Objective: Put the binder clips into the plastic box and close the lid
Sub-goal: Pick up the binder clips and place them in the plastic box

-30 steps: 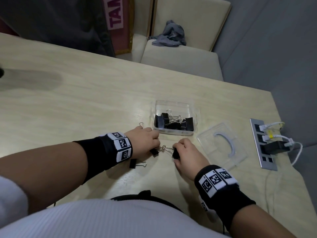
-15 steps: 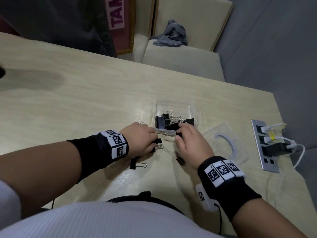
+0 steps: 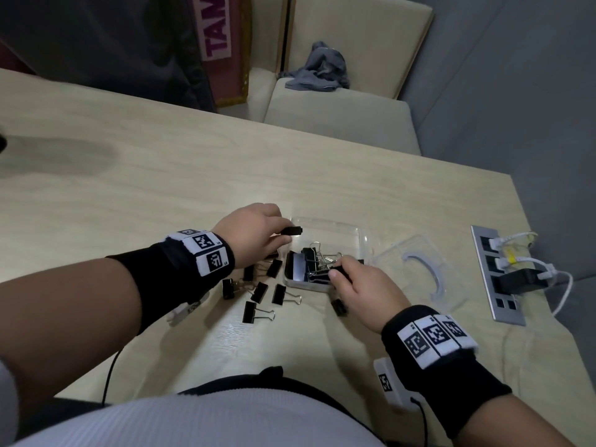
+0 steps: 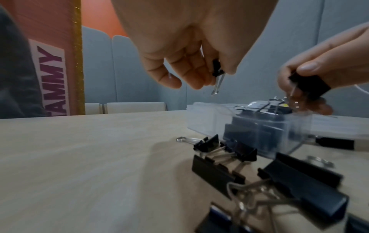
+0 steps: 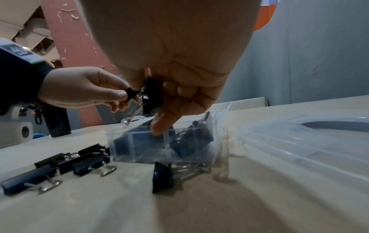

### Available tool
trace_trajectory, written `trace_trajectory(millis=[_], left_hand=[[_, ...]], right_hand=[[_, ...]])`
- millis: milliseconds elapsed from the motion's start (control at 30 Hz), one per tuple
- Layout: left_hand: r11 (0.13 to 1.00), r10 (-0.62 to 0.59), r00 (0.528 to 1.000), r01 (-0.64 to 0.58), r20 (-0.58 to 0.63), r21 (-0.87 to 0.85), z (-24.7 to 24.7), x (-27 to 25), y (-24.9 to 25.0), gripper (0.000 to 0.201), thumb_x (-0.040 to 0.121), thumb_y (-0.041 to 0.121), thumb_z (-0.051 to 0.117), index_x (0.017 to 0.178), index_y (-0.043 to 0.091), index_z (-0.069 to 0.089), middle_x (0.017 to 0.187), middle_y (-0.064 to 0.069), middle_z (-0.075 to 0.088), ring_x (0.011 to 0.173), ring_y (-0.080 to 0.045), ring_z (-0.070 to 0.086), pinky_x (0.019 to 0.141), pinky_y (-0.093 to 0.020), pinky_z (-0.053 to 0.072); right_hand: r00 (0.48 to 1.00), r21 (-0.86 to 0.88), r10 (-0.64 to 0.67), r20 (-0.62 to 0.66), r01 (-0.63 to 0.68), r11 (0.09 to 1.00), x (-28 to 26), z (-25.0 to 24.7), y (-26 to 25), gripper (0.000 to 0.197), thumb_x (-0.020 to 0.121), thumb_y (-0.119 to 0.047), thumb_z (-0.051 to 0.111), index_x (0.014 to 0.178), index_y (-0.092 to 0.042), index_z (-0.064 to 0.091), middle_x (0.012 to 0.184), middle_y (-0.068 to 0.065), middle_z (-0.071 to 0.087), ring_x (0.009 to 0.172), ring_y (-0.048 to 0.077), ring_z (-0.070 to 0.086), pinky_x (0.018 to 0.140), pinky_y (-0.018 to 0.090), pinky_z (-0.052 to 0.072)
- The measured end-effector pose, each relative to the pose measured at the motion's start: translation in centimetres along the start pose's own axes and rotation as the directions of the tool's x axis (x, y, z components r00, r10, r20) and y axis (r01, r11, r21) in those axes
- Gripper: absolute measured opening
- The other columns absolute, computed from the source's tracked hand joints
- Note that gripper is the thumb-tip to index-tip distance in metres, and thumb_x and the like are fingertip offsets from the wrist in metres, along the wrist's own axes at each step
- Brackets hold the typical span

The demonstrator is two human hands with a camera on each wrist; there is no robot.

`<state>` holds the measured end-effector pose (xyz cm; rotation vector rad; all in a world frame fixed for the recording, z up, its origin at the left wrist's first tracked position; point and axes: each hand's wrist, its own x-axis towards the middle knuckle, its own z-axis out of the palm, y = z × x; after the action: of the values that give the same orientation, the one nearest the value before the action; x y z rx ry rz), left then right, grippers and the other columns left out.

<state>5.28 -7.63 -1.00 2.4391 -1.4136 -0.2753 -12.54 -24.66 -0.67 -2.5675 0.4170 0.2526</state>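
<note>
Close by, loose black clips (image 3: 258, 312) lie on the table (image 3: 129, 188) just left of the clear box (image 3: 356, 232), and one more clip (image 3: 339, 307) lies under the right hand (image 3: 361, 290). The right hand pinches a black clip (image 4: 308, 85) over the near edge of the box, which has clips inside, and the left hand (image 3: 254, 235) pinches a small clip (image 3: 291, 231) by its far left edge. The lid (image 3: 419, 269) lies flat to the right of the box, with a power strip (image 3: 498, 275) farther right.
</note>
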Motion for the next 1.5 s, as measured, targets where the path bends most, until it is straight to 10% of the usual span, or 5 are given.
trace_trajectory(millis=[333,600,800,1167,1500], left_hand=[[0.985,-0.149,0.987,0.153,0.056,-0.084,-0.7,3.4,1.5,0.030,0.090,0.035,0.060,0.118,0.027,0.066,0.108,0.001,0.066,0.101,-0.018,0.062,0.086,-0.029,0.046],[0.979,-0.193,0.976,0.198,0.106,-0.039,-0.5,2.9,1.0,0.029,0.092,0.031,0.054,0.119,0.023,0.055,0.115,-0.001,0.058,0.096,-0.021,0.058,0.083,-0.033,0.049],[0.959,-0.281,0.916,0.253,0.288,0.131,-0.2,-0.2,-1.5,0.027,0.087,0.028,0.053,0.113,0.025,0.055,0.115,-0.002,0.057,0.097,-0.021,0.058,0.080,-0.034,0.050],[0.952,-0.263,0.910,0.190,0.321,0.241,2.6,-1.7,-0.8,0.031,0.088,0.040,0.056,0.115,0.026,0.054,0.111,-0.001,0.055,0.101,-0.026,0.059,0.075,-0.037,0.052],[0.937,-0.274,0.915,0.186,0.296,0.295,2.4,-0.8,-1.3,0.030,0.095,0.037,0.040,0.119,0.026,0.054,0.108,-0.007,0.058,0.096,-0.031,0.061,0.076,-0.036,0.047]], right_hand=[[0.903,0.358,0.295,-0.311,-0.176,0.917,3.4,-2.1,0.7,0.024,0.090,-0.037,0.056,0.106,-0.019,0.061,0.097,-0.001,0.067,0.087,0.019,0.064,0.080,0.032,0.050],[0.953,0.131,0.246,-0.177,-0.225,0.966,2.6,-2.8,-0.3,0.020,0.090,-0.036,0.055,0.099,-0.019,0.060,0.091,-0.002,0.062,0.083,0.017,0.058,0.071,0.028,0.042],[0.914,-0.253,0.267,0.304,-0.193,0.948,-0.9,-1.4,-0.4,0.023,0.087,-0.036,0.057,0.101,-0.019,0.066,0.098,0.002,0.070,0.090,0.019,0.063,0.078,0.030,0.051],[0.969,-0.391,0.144,0.202,-0.055,0.919,-1.6,4.2,-1.0,0.021,0.084,-0.004,0.047,0.099,-0.018,0.045,0.091,0.007,0.059,0.076,0.028,0.061,0.061,0.034,0.047],[0.999,0.023,0.025,0.027,-0.025,0.999,-0.5,-0.7,-3.3,0.021,0.080,-0.036,0.057,0.099,-0.029,0.059,0.076,-0.009,0.063,0.072,0.011,0.060,0.068,0.032,0.052]])
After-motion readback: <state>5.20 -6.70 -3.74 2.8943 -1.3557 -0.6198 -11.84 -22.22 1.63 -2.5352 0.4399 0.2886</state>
